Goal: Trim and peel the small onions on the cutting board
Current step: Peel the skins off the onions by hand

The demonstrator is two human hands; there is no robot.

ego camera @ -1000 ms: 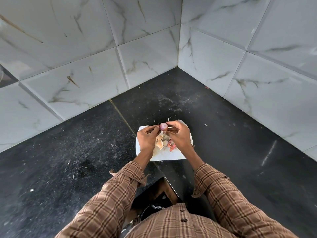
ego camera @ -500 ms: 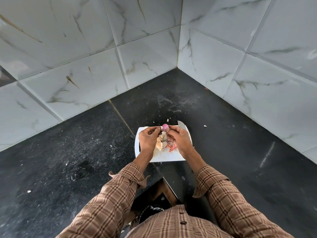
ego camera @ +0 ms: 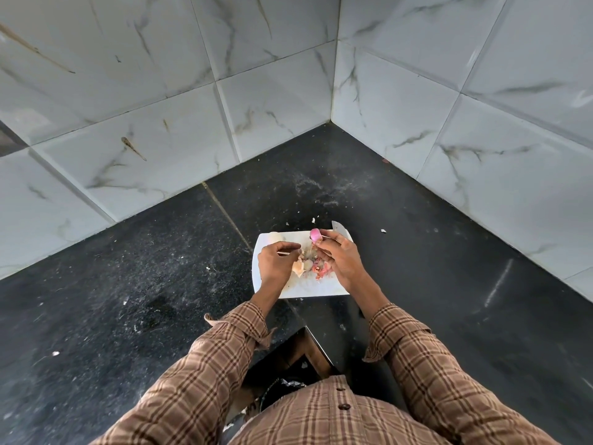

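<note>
Evenly and softly lit, daylight-like, without hard shadows. Pale sheen across the wall tiles [ego camera: 179,146] and a bright streak of glare on the dark counter [ego camera: 498,285] at right. Strong wide-angle bending toward the edges. Slightly soft on fine detail around the cutting board [ego camera: 308,287].

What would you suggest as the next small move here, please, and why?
Probably let the left hand drop its peel strip onto the scrap pile on the cutting board, then return to the pink onion that the right hand holds.
</note>
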